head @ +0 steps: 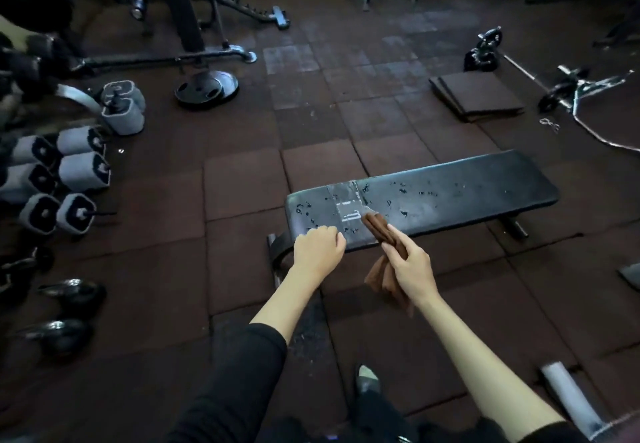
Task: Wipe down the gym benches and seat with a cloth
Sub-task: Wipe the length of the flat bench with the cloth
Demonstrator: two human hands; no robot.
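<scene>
The right hand (408, 262) grips a folded brown cloth (377, 229). Its far end touches the pad of the gym bench (467, 186) and its loose end hangs below the palm. Just beside it, at 9 o'clock, the left hand (318, 252) sits on the pad's near corner with knuckles up and fingers curled. Whether they clasp the edge I cannot tell. The black pad runs from the hands toward 2 o'clock, flecked with worn spots, and a pale strip of tape (346, 200) crosses it just past the cloth's tip. The bench stands on dark rubber floor tiles (242, 182).

Well apart from the bench:
- At 9 o'clock lie grey dumbbells (69, 172).
- At 8 o'clock are black kettlebells (69, 297).
- At 11 o'clock a weight plate (207, 90) lies flat.
- At 1 o'clock is a stack of loose mats (478, 96).
- A barbell (571, 89) lies beyond the mats.
</scene>
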